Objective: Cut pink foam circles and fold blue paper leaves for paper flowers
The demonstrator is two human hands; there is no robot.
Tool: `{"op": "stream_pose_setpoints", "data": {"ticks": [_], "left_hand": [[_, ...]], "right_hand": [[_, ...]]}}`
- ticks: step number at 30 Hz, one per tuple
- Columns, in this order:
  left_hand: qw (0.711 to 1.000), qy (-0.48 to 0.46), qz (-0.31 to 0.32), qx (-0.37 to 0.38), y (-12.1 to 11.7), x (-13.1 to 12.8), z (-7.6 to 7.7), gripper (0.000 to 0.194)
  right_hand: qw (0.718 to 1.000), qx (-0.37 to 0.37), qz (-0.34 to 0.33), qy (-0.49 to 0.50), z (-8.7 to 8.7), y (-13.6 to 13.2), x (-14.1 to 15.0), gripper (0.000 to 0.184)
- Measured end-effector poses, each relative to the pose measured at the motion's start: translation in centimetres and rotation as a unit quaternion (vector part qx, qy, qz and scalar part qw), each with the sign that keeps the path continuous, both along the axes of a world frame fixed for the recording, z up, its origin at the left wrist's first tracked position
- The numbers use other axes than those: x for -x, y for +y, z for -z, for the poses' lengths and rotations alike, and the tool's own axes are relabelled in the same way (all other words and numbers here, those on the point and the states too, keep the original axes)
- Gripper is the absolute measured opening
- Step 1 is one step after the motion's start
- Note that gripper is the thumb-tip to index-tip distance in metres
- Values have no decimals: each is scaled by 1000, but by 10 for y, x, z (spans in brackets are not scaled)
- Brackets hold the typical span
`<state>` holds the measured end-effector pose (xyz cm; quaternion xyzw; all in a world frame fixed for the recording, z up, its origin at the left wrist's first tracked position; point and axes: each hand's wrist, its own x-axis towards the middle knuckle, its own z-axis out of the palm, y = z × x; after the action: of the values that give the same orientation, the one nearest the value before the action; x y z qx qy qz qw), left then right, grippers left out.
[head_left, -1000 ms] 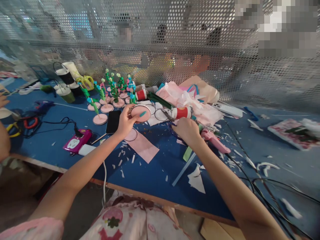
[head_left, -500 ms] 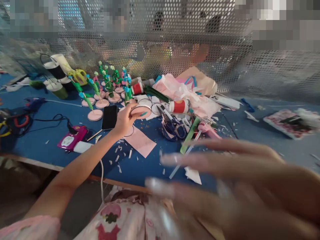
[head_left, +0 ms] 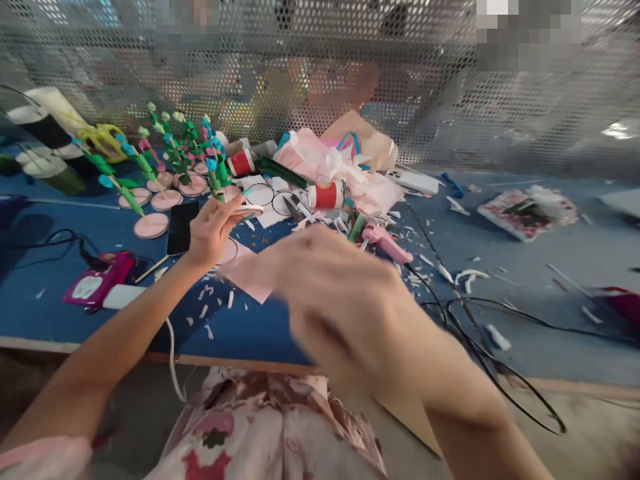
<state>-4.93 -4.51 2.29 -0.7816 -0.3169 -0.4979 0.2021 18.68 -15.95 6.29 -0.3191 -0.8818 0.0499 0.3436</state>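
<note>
My left hand (head_left: 209,230) grips a thin round pink disc (head_left: 250,211) by its edge, held above the table. My right hand (head_left: 340,293) is smeared by motion, its fingers bent and partly hidden, over a pink paper sheet (head_left: 253,280) with a drawn circle. Behind my left hand stand several pink round bases (head_left: 151,225) bearing green stems with small blue, pink and pale flowers. A black phone (head_left: 183,227) lies left of that hand. Just beyond my right hand rests a pink glue gun (head_left: 387,241).
A magenta box (head_left: 107,273) with a white plug and cable sits at left. Paper cups (head_left: 327,195), crumpled pink paper (head_left: 320,157) and white scraps lie toward the back. Black cable (head_left: 480,340) loops at right. A perforated metal screen (head_left: 300,80) borders the table's far side.
My right hand has swung from the lower right to over the pink sheet, its spread fingers now bent. The view has turned rightward; my left hand still holds the disc.
</note>
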Motion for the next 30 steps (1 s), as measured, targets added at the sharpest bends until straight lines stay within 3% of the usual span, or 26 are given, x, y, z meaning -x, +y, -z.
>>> {"op": "stream_pose_setpoints", "data": {"ticks": [4, 8, 11, 17, 22, 27, 30], "left_hand": [[998, 59, 6, -39, 3, 1, 4, 31], [998, 63, -10, 6, 5, 3, 10, 27], [998, 66, -16, 4, 6, 3, 14, 18], [998, 53, -16, -43, 6, 2, 13, 24], [1000, 9, 22, -1, 8, -1, 11, 29], [1000, -20, 2, 21, 7, -4, 14, 34], [999, -28, 3, 17, 6, -4, 16, 28]], "right_hand": [[971, 61, 223, -62, -7, 51, -8, 32], [907, 183, 326, -194, 17, 82, -18, 41], [888, 220, 350, -204, 31, 86, -17, 42], [885, 208, 377, -179, 37, 80, -1, 49], [874, 240, 398, -145, 44, 84, 3, 43], [896, 162, 413, -33, 43, 89, -12, 50], [899, 110, 419, 56, 44, 90, -24, 56]]}}
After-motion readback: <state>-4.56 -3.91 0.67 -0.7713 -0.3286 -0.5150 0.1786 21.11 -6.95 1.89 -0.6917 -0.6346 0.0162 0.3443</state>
